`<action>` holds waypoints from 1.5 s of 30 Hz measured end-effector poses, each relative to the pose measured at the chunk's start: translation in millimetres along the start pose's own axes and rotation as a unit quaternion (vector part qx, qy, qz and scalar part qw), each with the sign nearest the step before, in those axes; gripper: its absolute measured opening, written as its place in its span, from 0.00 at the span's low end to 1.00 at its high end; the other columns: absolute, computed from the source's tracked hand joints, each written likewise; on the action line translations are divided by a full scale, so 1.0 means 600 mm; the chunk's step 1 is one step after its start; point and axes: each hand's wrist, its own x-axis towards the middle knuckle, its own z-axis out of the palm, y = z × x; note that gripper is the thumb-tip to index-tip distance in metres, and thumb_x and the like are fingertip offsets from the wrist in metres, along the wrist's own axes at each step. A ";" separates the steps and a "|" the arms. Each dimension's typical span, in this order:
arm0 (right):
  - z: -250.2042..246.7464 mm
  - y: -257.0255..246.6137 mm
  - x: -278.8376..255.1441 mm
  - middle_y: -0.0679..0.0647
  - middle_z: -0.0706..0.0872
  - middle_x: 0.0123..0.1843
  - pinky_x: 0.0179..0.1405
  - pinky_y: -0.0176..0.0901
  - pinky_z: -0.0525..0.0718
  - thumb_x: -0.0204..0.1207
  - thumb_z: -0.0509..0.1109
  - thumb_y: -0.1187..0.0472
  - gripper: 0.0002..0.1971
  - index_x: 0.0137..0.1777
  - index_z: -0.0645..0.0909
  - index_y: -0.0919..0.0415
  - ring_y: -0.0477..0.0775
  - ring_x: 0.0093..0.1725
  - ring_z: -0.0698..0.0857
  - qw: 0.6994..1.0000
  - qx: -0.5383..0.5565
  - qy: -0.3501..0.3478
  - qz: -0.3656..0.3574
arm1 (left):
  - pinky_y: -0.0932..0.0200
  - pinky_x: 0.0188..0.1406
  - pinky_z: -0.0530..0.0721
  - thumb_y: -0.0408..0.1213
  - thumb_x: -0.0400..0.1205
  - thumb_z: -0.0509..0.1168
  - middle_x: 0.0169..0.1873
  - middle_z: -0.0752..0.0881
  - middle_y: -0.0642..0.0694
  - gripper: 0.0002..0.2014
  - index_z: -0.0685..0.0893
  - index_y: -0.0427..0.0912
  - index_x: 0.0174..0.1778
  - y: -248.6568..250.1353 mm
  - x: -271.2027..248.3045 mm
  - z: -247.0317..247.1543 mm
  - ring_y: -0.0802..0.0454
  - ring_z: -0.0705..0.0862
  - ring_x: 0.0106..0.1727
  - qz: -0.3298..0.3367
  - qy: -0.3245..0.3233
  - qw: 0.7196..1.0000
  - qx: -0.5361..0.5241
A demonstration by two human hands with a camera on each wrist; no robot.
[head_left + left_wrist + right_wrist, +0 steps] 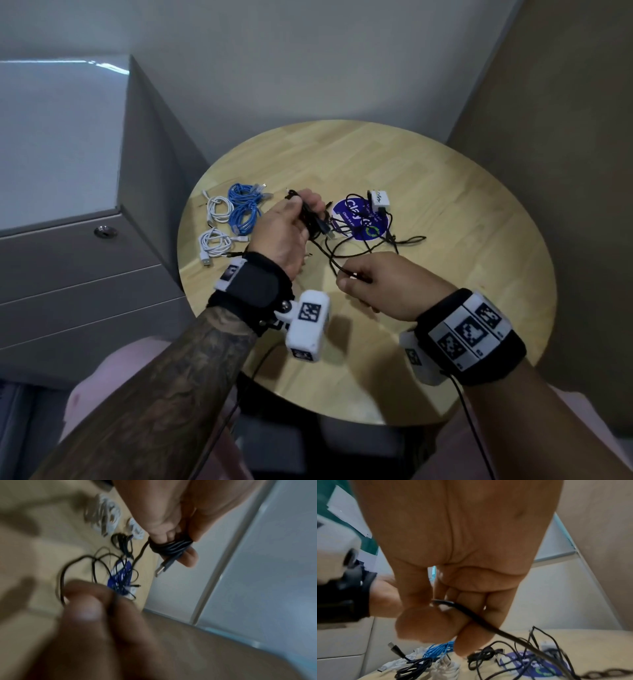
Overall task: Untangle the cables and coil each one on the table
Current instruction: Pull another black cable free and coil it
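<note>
My left hand (pixel 301 219) grips a partly wound bundle of black cable (pixel 171 547) above the round wooden table (pixel 452 260); its USB plug (pixel 162 569) hangs free below the fingers. My right hand (pixel 347 278) pinches a strand of black cable (pixel 471 616) between thumb and fingers near the table's front. More loose black cable (pixel 373 240) lies tangled over a blue round sticker (pixel 356 219). Two blue coils (pixel 244 207) and two white coils (pixel 216 226) lie at the table's left.
A small white adapter (pixel 378 201) sits behind the sticker with black cable at it. A grey drawer cabinet (pixel 68 192) stands close to the table's left. Bare tabletop lies to the right and at the front.
</note>
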 end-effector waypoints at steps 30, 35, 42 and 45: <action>-0.016 0.025 0.005 0.42 0.89 0.39 0.49 0.54 0.87 0.80 0.61 0.35 0.20 0.57 0.85 0.48 0.47 0.42 0.86 0.991 0.007 0.125 -0.047 | 0.55 0.55 0.82 0.31 0.88 0.50 0.36 0.81 0.45 0.13 0.79 0.32 0.53 0.045 -0.009 0.024 0.52 0.82 0.37 -0.049 -0.062 0.982 -0.174; -0.023 -0.009 -0.013 0.44 0.78 0.27 0.33 0.52 0.78 0.83 0.68 0.52 0.10 0.41 0.82 0.54 0.44 0.30 0.77 0.979 -0.026 0.164 -0.116 | 0.56 0.50 0.84 0.26 0.88 0.55 0.35 0.85 0.45 0.09 0.82 0.32 0.52 0.014 -0.009 0.018 0.50 0.84 0.37 0.073 -0.042 0.982 0.170; -0.058 0.008 -0.020 0.43 0.87 0.39 0.41 0.50 0.84 0.79 0.72 0.54 0.06 0.51 0.90 0.49 0.47 0.39 0.85 0.938 0.028 0.318 -0.136 | 0.58 0.29 0.76 0.41 0.90 0.56 0.25 0.76 0.46 0.17 0.80 0.35 0.41 -0.004 -0.061 0.040 0.49 0.73 0.28 -0.020 -0.273 0.878 0.393; -0.050 0.033 -0.006 0.43 0.88 0.39 0.42 0.48 0.82 0.82 0.72 0.52 0.07 0.54 0.91 0.47 0.45 0.40 0.85 0.941 0.087 0.304 -0.117 | 0.63 0.28 0.76 0.40 0.89 0.55 0.20 0.67 0.52 0.18 0.78 0.37 0.36 0.011 -0.058 0.042 0.55 0.66 0.21 -0.080 -0.233 0.920 0.304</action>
